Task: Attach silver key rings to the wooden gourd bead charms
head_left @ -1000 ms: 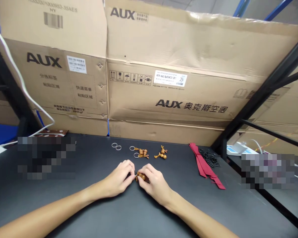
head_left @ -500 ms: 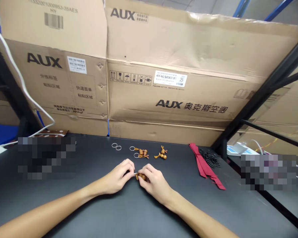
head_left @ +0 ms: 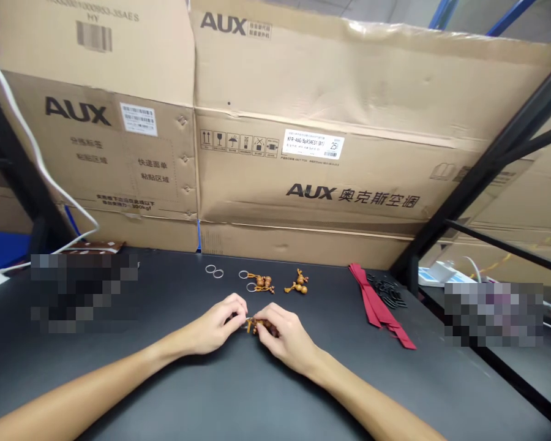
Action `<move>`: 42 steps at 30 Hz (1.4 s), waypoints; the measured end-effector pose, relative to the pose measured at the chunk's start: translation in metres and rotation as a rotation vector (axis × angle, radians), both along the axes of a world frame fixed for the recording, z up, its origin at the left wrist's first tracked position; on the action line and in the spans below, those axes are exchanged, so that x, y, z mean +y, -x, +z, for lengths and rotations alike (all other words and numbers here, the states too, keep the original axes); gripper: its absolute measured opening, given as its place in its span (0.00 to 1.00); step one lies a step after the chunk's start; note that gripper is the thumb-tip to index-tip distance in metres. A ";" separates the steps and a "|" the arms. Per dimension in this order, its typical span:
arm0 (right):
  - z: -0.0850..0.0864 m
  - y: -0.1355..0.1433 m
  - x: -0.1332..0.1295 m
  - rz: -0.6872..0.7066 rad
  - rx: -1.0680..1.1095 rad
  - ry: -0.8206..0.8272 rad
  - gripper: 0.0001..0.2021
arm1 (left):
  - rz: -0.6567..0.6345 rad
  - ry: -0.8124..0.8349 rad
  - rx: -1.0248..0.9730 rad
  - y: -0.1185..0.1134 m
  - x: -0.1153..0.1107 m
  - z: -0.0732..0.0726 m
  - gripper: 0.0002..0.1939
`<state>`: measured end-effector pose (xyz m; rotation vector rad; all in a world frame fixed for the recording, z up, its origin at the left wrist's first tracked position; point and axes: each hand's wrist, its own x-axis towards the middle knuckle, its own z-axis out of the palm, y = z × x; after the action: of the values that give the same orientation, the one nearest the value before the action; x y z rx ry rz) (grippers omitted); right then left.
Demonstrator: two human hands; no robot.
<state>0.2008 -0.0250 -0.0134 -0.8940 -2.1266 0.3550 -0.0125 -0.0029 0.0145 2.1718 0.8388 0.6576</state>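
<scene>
My left hand [head_left: 221,324] pinches a metal key ring [head_left: 248,319], of which only a small part shows between the hands. Facing it, my right hand [head_left: 285,335] grips a brown wooden gourd charm [head_left: 259,324] with its orange cord pointing at the ring. Fingers partly cover the charm, and I cannot tell whether the cord goes through the ring. Just beyond the hands lie two gourd charms with rings [head_left: 262,281]. To their right are gourd charms with cords [head_left: 300,287], no rings visible on them. Two loose key rings [head_left: 214,271] lie at the back left.
Dark red fabric strips [head_left: 380,306] lie on the black table [head_left: 239,392] at the right, beside a heap of small black pieces [head_left: 389,291]. Cardboard sheets [head_left: 303,92] stand behind the table. A black metal frame post [head_left: 463,190] slants up at the right.
Both hands stay together at nearly the same spot. The right fingers have shifted on the charm, and more of the cord and ring shows between the hands. The view has shifted slightly.
</scene>
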 end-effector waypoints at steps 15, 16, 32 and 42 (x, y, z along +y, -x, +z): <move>-0.004 -0.001 0.000 0.006 -0.059 -0.092 0.08 | 0.004 -0.007 0.004 -0.002 -0.003 0.003 0.17; -0.003 -0.001 0.000 0.006 -0.047 -0.091 0.07 | 0.006 -0.008 0.002 -0.002 -0.003 0.003 0.17; 0.000 0.005 0.000 -0.006 0.090 0.039 0.05 | -0.019 -0.114 0.040 -0.003 -0.008 -0.004 0.12; 0.000 0.004 0.001 0.004 0.099 0.127 0.07 | -0.036 -0.113 0.046 -0.003 -0.010 -0.002 0.12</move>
<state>0.1968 -0.0244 -0.0133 -0.9249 -2.0325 0.5302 -0.0097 -0.0132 0.0125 2.3056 0.8017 0.6534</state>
